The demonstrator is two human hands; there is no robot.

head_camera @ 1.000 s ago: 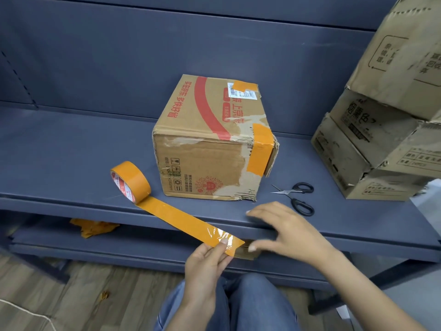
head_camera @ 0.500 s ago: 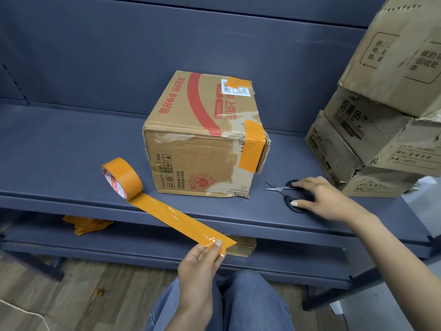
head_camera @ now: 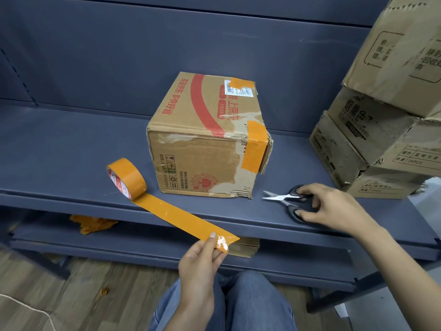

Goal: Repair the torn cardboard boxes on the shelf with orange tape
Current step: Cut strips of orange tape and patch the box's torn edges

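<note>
A torn cardboard box (head_camera: 200, 149) with red print stands on the dark blue shelf (head_camera: 71, 163). Orange tape patches cover its front right corner and its top label. An orange tape roll (head_camera: 126, 179) stands on edge to the box's left, and a long strip (head_camera: 176, 216) runs from it over the shelf's front edge. My left hand (head_camera: 200, 261) pinches the strip's free end below the shelf edge. My right hand (head_camera: 334, 206) grips the black handles of the scissors (head_camera: 286, 199), which lie on the shelf to the right of the box with blades pointing left.
A stack of worn cardboard boxes (head_camera: 381, 130) leans at the right end of the shelf. Crumpled orange tape scraps (head_camera: 91, 223) and a small cardboard piece (head_camera: 245, 249) lie on the lower shelf. My knees in jeans are below, over a wooden floor.
My right hand moved from beside the tape end to the scissors and now has its fingers round the handles. My left hand has kept hold of the tape strip.
</note>
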